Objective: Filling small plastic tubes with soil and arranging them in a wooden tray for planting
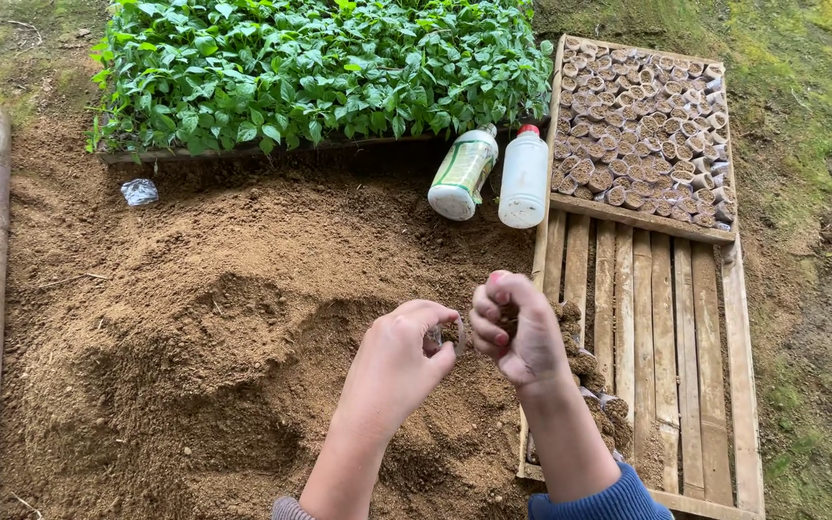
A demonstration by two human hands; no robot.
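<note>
Both hands — small soil-filled bag

Bare brown soil, mossy green ground, daylight; wooden slat frame

Loose soil open across my lower left, seedling tray and two bottles blocking the top, wooden crate walling the right.

Green seedlings, two plastic bottles, wooden slat tray
</note>
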